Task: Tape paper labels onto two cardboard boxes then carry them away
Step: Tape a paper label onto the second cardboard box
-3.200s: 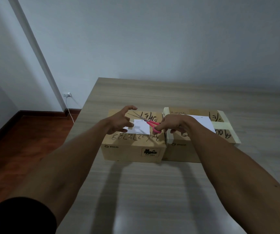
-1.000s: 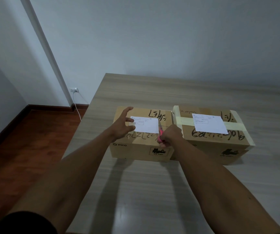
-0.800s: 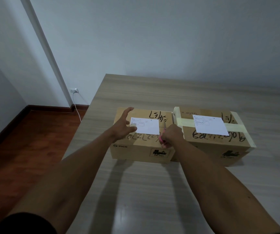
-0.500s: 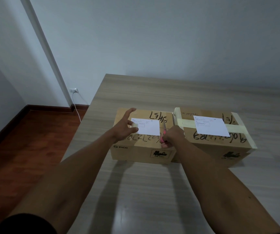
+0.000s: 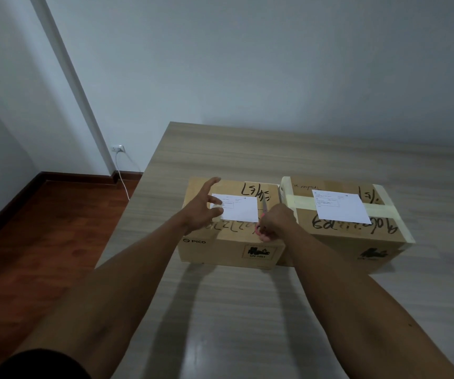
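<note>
While both cardboard boxes sit side by side and touching on the table [image 5: 247,310], I record the state of each. On the right box [image 5: 338,236] a white label [image 5: 340,206] lies on top, with a pale tape band [image 5: 302,199] running across the lid under or over its edges; I cannot tell which. On the left box [image 5: 231,236] a second label [image 5: 241,209] lies on the lid, and I see no tape over it.

My left hand [image 5: 201,212] is spread, fingers extended, and seems to pin the label's left edge; actual contact is hard to confirm. My right hand [image 5: 275,221] is curled around the pink handles of the scissors [image 5: 264,214], blades pointing away along the label's right edge. No tape roll is visible.

Handling assessment, as judgement only:
- Labels are thin paper, light, apt to slide or lift on the smooth board. Flat fingertip pressure near an edge should hold one without creasing it.
- Boxes appear to be stiff corrugated board, closed and square. Weight is unknown; nothing bulges or sags.
- I see no handholds. Best purchase is likely with palms on opposite short sides, low down, or fingers hooked under the bottom edges.
- Tape on the right box may be slick, so I would grip bare cardboard.
- Scissors should be set down before any lift.

I judge the left label not yet secured and carrying not begun.
</note>
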The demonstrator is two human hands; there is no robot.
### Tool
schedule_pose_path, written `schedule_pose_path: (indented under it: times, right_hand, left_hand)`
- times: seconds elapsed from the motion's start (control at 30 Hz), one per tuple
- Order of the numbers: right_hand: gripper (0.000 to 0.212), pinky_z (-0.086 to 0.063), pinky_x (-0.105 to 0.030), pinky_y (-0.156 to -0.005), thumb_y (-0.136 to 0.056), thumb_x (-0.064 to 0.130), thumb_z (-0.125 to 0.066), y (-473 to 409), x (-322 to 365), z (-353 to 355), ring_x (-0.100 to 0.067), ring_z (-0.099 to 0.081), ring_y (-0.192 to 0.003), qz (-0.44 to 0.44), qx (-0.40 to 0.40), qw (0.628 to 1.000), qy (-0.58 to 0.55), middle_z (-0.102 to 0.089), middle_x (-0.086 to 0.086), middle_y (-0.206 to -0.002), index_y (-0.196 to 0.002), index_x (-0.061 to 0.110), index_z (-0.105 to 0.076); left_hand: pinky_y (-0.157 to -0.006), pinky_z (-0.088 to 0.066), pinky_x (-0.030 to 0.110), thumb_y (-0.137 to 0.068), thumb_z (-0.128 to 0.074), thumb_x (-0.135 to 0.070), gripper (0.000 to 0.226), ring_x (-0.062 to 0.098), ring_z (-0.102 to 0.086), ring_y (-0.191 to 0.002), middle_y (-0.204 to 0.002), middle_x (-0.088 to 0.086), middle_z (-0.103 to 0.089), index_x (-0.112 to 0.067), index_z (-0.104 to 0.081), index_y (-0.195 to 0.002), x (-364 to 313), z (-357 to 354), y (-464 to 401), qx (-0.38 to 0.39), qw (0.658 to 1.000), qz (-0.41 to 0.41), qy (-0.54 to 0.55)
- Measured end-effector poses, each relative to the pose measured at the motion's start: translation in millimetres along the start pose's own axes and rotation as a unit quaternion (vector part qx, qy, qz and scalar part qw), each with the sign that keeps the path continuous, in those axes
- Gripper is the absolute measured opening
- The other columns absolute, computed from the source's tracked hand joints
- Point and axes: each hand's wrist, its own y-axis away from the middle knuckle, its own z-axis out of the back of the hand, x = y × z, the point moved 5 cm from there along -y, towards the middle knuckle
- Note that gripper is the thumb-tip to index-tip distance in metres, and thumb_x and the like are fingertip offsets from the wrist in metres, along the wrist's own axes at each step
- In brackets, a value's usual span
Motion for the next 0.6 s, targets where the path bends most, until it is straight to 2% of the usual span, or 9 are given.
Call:
schedule_pose_path:
  times: [0.07, 0.1, 0.17, 0.23, 0.33, 0.4, 0.5, 0.6]
  right_hand:
    - [0.013, -0.058, -0.034, -0.052, -0.090, 0.006, -0.058, 10.8, 18.7, 2.1, -0.025, -0.071, -0.051, 0.163, -0.078, 0.977, 0.111, -0.072, -0.014, -0.063, -0.086, -0.002, -0.069]
    - [0.012, -0.056, -0.034, -0.054, -0.087, 0.009, -0.060, 19.5, 27.8, 0.9, -0.026, -0.073, -0.056, 0.226, -0.093, 0.961, 0.133, -0.073, -0.014, -0.066, -0.085, 0.000, -0.067]
    - [0.014, -0.053, -0.035, -0.051, -0.092, 0.013, -0.061, 38.2, 44.6, -5.6, -0.024, -0.071, -0.061, 0.319, -0.055, 0.942, 0.083, -0.073, -0.017, -0.083, -0.092, 0.000, -0.067]
    - [0.012, -0.053, -0.031, -0.050, -0.097, 0.012, -0.061, 49.7, 58.6, -11.8, -0.018, -0.068, -0.068, 0.359, -0.002, 0.933, 0.009, -0.071, -0.013, -0.098, -0.106, 0.008, -0.066]
    - [0.023, -0.055, -0.027, -0.056, -0.098, 0.011, -0.061, 60.2, 75.7, -14.8, -0.017, -0.066, -0.081, 0.426, 0.032, 0.904, -0.012, -0.067, -0.012, -0.106, -0.119, 0.017, -0.065]
    - [0.029, -0.056, -0.027, -0.064, -0.096, 0.014, -0.066, 64.1, 83.5, -15.9, -0.017, -0.064, -0.088, 0.473, 0.035, 0.880, 0.016, -0.065, -0.009, -0.105, -0.123, 0.022, -0.068]
    - [0.030, -0.047, -0.020, -0.081, -0.093, 0.016, -0.072, 71.4, 92.3, -16.4, -0.012, -0.059, -0.095, 0.525, 0.016, 0.846, 0.091, -0.061, -0.003, -0.111, -0.122, 0.024, -0.073]
    - [0.024, -0.042, -0.014, -0.078, -0.092, 0.015, -0.073, 75.0, 96.5, -18.2, -0.010, -0.057, -0.091, 0.545, 0.006, 0.827, 0.136, -0.058, -0.001, -0.112, -0.115, 0.021, -0.076]
  left_hand:
    - [-0.060, -0.055, 0.031, -0.097, -0.067, -0.008, 0.086, 0.025, -0.058, -0.071, -0.128, 0.015, -0.054, -0.048, -0.018, -0.155, 0.1, -2.2, 1.0, 0.004, 1.000, 0.008, 0.014]
    - [-0.061, -0.055, 0.032, -0.097, -0.067, -0.008, 0.086, 0.026, -0.058, -0.072, -0.128, 0.015, -0.054, -0.049, -0.019, -0.155, -0.2, -4.0, 2.1, 0.006, 1.000, 0.014, 0.024]
    - [-0.064, -0.057, 0.033, -0.097, -0.067, -0.008, 0.086, 0.027, -0.059, -0.074, -0.127, 0.015, -0.055, -0.049, -0.019, -0.154, -1.2, -8.0, 5.1, 0.012, 0.999, 0.021, 0.040]
    - [-0.066, -0.058, 0.033, -0.097, -0.067, -0.009, 0.085, 0.027, -0.060, -0.077, -0.126, 0.014, -0.058, -0.050, -0.019, -0.154, -2.9, -10.9, 8.1, 0.016, 0.999, 0.022, 0.041]
    - [-0.067, -0.057, 0.037, -0.096, -0.068, -0.009, 0.084, 0.029, -0.056, -0.077, -0.124, 0.015, -0.058, -0.052, -0.022, -0.152, -4.6, -15.4, 12.0, 0.025, 0.998, 0.030, 0.052]
    - [-0.067, -0.057, 0.038, -0.096, -0.069, -0.010, 0.084, 0.027, -0.057, -0.077, -0.123, 0.013, -0.057, -0.051, -0.022, -0.152, -6.2, -17.8, 14.7, 0.034, 0.998, 0.035, 0.048]
    - [-0.069, -0.058, 0.036, -0.096, -0.068, -0.013, 0.083, 0.024, -0.060, -0.079, -0.122, 0.010, -0.057, -0.049, -0.021, -0.153, -9.2, -18.4, 18.1, 0.045, 0.998, 0.039, 0.033]
    - [-0.069, -0.057, 0.036, -0.097, -0.068, -0.012, 0.081, 0.024, -0.058, -0.079, -0.122, 0.011, -0.057, -0.048, -0.021, -0.153, -11.8, -17.9, 20.9, 0.051, 0.997, 0.044, 0.029]
